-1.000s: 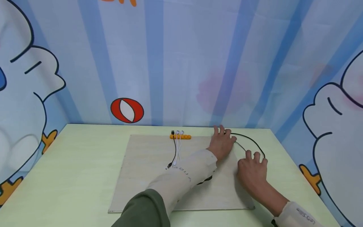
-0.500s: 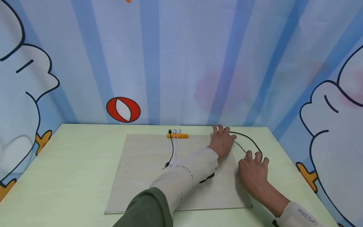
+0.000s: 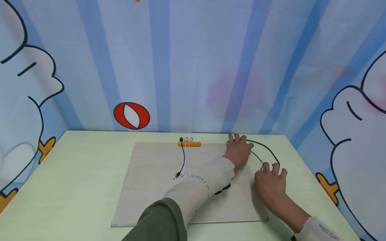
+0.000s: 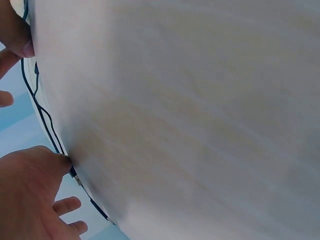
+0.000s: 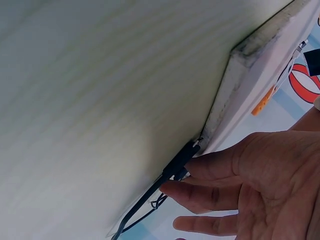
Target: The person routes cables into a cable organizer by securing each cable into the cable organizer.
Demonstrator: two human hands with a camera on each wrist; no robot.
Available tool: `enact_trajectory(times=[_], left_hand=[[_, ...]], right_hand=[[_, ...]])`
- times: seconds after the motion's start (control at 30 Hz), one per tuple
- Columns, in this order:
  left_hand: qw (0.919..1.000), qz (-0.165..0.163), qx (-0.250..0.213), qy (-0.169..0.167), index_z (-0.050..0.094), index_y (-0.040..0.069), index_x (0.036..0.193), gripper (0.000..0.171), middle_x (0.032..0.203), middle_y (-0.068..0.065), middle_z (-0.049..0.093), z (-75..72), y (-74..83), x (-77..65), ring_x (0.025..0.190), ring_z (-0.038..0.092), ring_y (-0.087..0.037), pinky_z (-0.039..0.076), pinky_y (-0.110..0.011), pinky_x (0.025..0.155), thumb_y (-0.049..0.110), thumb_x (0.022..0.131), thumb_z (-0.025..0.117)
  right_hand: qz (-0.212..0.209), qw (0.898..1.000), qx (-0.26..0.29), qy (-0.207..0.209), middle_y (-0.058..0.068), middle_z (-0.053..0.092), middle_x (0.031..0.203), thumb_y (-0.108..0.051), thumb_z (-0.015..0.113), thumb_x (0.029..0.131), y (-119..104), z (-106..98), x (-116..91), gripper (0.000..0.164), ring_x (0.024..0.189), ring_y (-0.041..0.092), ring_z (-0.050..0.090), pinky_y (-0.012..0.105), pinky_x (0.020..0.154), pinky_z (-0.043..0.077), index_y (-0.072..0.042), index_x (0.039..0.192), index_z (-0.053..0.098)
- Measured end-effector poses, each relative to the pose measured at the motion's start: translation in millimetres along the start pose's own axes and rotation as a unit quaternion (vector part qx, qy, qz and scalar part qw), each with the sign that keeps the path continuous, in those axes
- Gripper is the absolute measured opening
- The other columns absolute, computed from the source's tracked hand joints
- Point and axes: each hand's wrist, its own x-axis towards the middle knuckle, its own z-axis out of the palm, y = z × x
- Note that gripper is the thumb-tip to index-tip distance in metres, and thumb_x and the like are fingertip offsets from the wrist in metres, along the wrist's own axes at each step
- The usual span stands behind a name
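Note:
At the board's right back corner, my left hand (image 3: 238, 151) pinches one end of a black cable (image 3: 262, 144), its thumb against a metal-tipped connector (image 4: 77, 179) in the left wrist view. My right hand (image 3: 270, 183) is beside the board's right edge. In the right wrist view its thumb and fingertips pinch a black plug (image 5: 181, 159) close to the side of the board (image 5: 250, 80). Between the hands the cable arcs out to the right over the table. The other fingers of both hands are spread.
On the board (image 3: 153, 201), an orange cable holder (image 3: 196, 144) at the back edge carries a black cable (image 3: 183, 157) and two white cables (image 3: 186, 152). The pale table (image 3: 81, 187) extends around the board. A blue striped backdrop (image 3: 187, 67) stands behind it.
Both hands keep their grip on the black cable. My right hand has shifted slightly toward the front, and the head view has turned a little to the right.

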Motion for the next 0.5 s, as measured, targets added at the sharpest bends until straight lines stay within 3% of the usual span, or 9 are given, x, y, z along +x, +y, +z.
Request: enact_trajectory(times=[0.5], left_hand=[[0.9999, 0.001, -0.001, 0.014, 0.054, 0.048, 0.164, 0.045, 0.166, 0.004, 0.056, 4.5, 1.2, 5.5, 0.163, 0.047, -0.031, 0.036, -0.054, 0.135, 0.032, 0.124, 0.041]], right_hand=[[-0.004, 1.000, 0.021, 0.002, 0.027, 0.062, 0.117, -0.008, 0.069, 0.105, 4.6, 1.0, 0.9, 0.019, 0.128, 0.057, 0.051, 0.076, 0.106, 0.042, -0.008, 0.095, 0.085]])
